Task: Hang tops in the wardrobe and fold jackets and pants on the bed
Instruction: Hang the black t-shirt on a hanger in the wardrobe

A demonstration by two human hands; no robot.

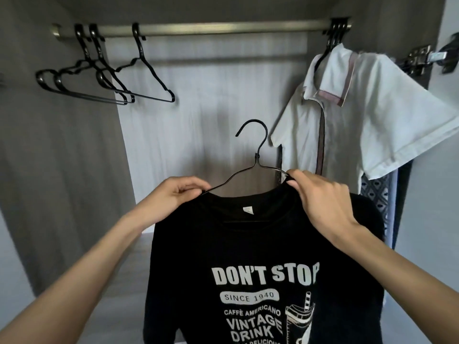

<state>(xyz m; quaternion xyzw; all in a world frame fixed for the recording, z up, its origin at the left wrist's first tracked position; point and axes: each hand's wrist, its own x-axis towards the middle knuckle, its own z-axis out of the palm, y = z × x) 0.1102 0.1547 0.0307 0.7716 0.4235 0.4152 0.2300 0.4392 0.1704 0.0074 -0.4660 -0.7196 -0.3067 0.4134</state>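
The step in hand is dressing a top onto its hanger [257,158]: the left hand [173,194] pinches the wire's shoulder at the collar's edge, and the right hand [320,202] pinches collar cloth against the opposite shoulder, so the black T-shirt [248,247] hangs between and below both grips, print facing the person. Next, I judge, one hand must take the neck and lift the hook to the rail [223,29], high above the hands. Three empty hangers [140,49] hang up-left of the left grip; a white polo shirt [360,115] hangs just beyond the right. A pale wardrobe floor [119,281] lies beneath; no bed shows.
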